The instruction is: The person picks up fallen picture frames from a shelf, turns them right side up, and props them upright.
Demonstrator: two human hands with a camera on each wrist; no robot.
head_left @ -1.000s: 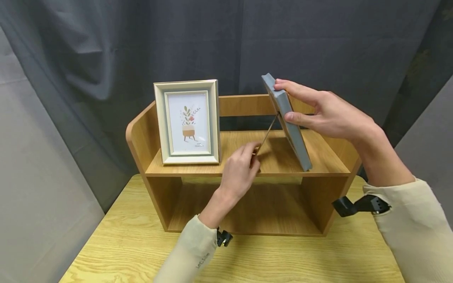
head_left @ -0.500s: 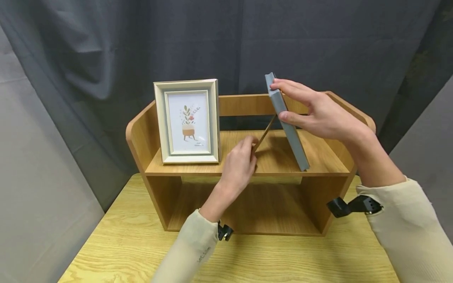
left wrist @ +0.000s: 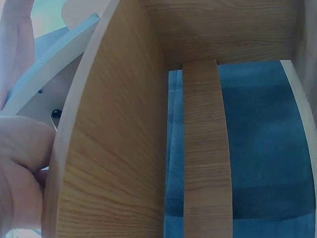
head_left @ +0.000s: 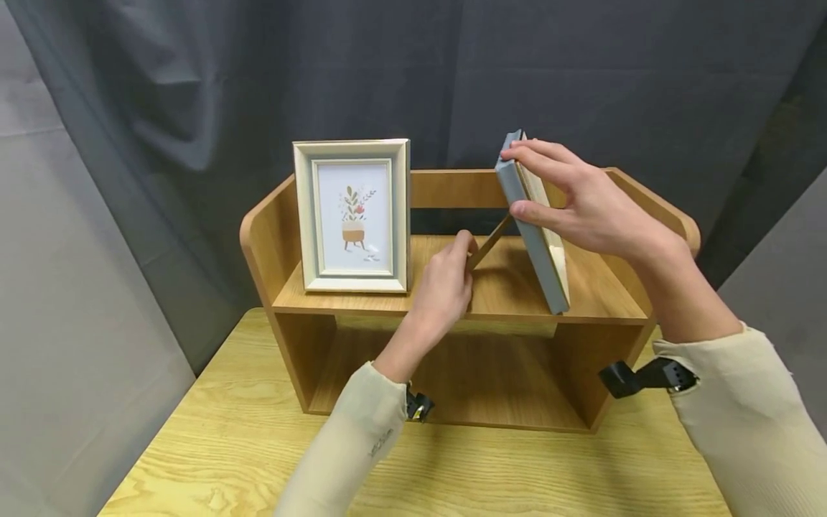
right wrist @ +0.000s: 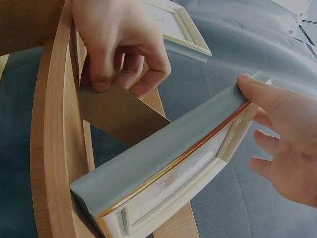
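Note:
A grey-edged picture frame (head_left: 531,230) stands tilted on the right of the wooden shelf's (head_left: 510,296) top board, its cream front turned away to the right. My right hand (head_left: 526,183) grips its upper edge, thumb on the grey side and fingers over the top. My left hand (head_left: 466,248) pinches the thin brown back stand (head_left: 492,240) that juts from the frame's back. In the right wrist view the left hand (right wrist: 124,82) holds the stand (right wrist: 119,113) beside the frame (right wrist: 163,153), with the right hand (right wrist: 257,111) at its corner.
A white-framed plant picture (head_left: 352,215) stands upright on the shelf's left end. The shelf sits on a light wooden table (head_left: 213,445) against a dark curtain. The lower compartment (head_left: 478,380) is open. The left wrist view shows mostly a shelf panel (left wrist: 109,148).
The grey frame has turned slightly, so its cream front edge now shows. My left hand has moved up and back with the stand. The head view has shifted a little.

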